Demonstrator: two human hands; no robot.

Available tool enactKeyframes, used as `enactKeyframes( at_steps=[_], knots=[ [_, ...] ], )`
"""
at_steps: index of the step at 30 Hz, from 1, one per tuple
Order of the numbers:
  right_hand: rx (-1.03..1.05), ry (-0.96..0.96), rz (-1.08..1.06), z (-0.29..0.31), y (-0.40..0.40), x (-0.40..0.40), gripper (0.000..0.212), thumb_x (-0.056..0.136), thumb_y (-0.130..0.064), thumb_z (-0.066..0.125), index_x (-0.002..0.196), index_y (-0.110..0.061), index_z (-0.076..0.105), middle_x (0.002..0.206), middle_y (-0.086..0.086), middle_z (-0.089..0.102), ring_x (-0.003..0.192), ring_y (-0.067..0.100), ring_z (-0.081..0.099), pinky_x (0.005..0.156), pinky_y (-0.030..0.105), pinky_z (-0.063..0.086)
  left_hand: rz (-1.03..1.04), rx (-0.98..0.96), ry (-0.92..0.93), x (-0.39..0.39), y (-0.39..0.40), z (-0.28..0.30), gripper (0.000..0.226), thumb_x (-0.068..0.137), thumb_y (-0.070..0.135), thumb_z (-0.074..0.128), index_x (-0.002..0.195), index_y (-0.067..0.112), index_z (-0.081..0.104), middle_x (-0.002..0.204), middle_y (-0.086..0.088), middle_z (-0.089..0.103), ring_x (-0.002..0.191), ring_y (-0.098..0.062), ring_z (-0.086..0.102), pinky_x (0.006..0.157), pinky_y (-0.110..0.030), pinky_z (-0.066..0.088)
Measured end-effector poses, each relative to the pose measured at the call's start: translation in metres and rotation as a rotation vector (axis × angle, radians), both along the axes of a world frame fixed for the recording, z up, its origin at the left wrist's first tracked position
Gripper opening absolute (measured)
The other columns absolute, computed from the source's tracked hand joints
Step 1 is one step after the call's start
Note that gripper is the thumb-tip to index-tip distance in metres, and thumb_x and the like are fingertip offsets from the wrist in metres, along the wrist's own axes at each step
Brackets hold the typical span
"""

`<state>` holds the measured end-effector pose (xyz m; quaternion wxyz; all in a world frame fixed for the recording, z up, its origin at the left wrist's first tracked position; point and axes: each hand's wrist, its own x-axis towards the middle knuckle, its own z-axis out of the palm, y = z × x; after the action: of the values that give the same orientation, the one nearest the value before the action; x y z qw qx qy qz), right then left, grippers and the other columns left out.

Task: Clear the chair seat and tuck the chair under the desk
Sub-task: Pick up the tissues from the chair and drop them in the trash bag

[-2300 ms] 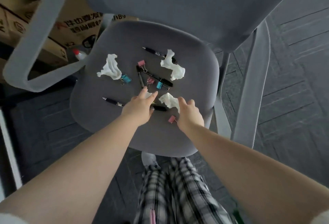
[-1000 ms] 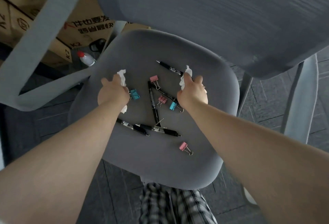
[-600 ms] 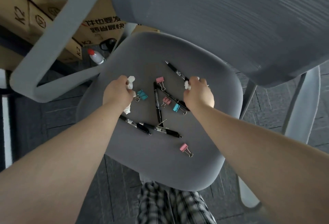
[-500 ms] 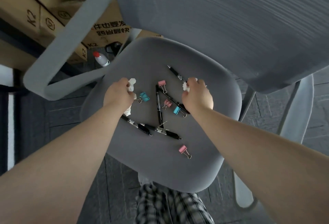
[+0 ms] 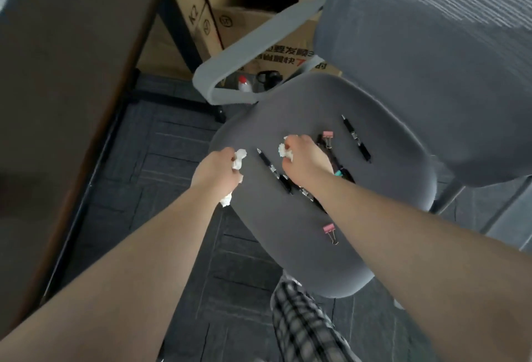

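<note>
hands (image 5: 259, 165) clutching tissues (image 5: 239, 158), box (image 5: 198, 19) marked k2

Both hands (image 5: 305, 161), clutching crumpled tissues (image 5: 238, 158), have swung left toward the seat's (image 5: 374, 217) edge.

Grey chair seat (image 5: 383, 189), pink clips (image 5: 329, 229), white tissues (image 5: 238, 157).

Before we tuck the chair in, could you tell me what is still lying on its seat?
On the chair seat: several black pens, two pink binder clips and a teal clip. The right hand and forearm cover part of the pile, so more may lie beneath.
</note>
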<state>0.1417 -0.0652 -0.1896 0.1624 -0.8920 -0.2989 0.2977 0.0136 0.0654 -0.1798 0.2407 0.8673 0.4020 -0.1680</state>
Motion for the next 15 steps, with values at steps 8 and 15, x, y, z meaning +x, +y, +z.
enactKeyframes(
  at_steps=[8, 15],
  knots=[
    [-0.027, -0.048, 0.379, 0.02, 0.015, -0.142, 0.03, 0.092, -0.015, 0.047, 0.122, -0.014, 0.05, 0.122, 0.011, 0.049, 0.101, 0.034, 0.056, 0.068, 0.033, 0.041, 0.268, 0.067, -0.037, -0.185, -0.025, 0.015, 0.019, 0.088, 0.014, 0.05, 0.108, 0.012, 0.052, 0.094, -0.008, 0.061, 0.078, -0.025, 0.059, 0.058, -0.033, 0.041],
    [-0.034, -0.028, 0.733, 0.026, -0.03, -0.353, 0.028, 0.091, -0.019, 0.052, 0.118, -0.011, 0.052, 0.116, 0.013, 0.051, 0.099, 0.034, 0.058, 0.071, 0.034, 0.042, 0.599, -0.025, -0.041, -0.408, -0.133, 0.032, 0.019, 0.089, 0.012, 0.05, 0.107, 0.012, 0.051, 0.09, -0.007, 0.058, 0.077, -0.026, 0.056, 0.062, -0.035, 0.043]
  ],
)
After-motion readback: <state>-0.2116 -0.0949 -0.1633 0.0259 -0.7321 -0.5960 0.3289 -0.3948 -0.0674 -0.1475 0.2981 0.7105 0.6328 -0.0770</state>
